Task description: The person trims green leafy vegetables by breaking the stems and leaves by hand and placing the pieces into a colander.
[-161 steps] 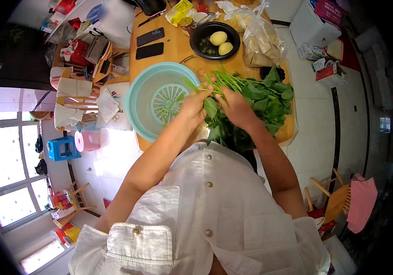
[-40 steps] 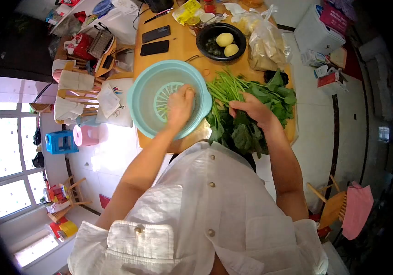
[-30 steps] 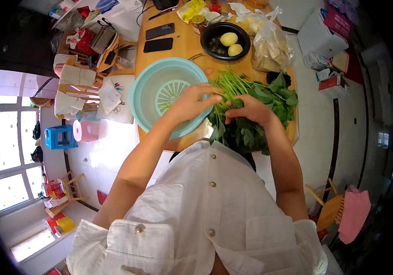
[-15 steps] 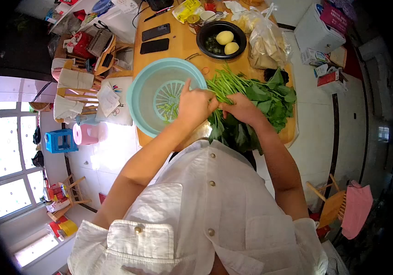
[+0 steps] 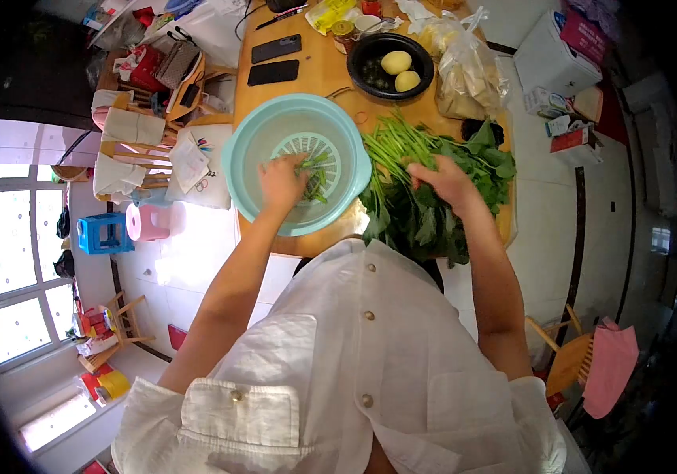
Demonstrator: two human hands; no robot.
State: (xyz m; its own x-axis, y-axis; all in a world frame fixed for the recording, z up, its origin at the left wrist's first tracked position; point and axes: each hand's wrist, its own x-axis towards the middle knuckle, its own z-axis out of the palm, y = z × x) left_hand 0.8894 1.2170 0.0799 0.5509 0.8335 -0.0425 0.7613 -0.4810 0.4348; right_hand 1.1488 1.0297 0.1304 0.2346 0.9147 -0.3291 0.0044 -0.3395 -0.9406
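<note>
My left hand (image 5: 281, 183) reaches down into a light-blue plastic basin (image 5: 237, 189) with a slotted strainer bottom. Its fingers look loosely apart, partly hidden from above. Short pieces of green stem (image 5: 319, 175) lie in the basin by its fingertips. My right hand (image 5: 447, 183) is over a pile of leafy greens (image 5: 390, 146) on the table, right of the basin. Its thumb and forefinger are closed on part of the greens; the exact stem is hard to make out. Thin stems point up and left, and broad dark leaves spread beneath and beyond the hand.
Behind the greens, a black bowl (image 5: 362, 83) holds two pale yellow, round items. A clear plastic bag (image 5: 469, 79) stands to its right. Two dark phones (image 5: 273, 73) lie on the wooden table (image 5: 251, 107) behind the basin. A chair with papers (image 5: 190, 162) stands to the left.
My left hand has left the stems by my right hand and moved left into the basin. More green pieces show there. My right hand has shifted slightly right with the greens.
</note>
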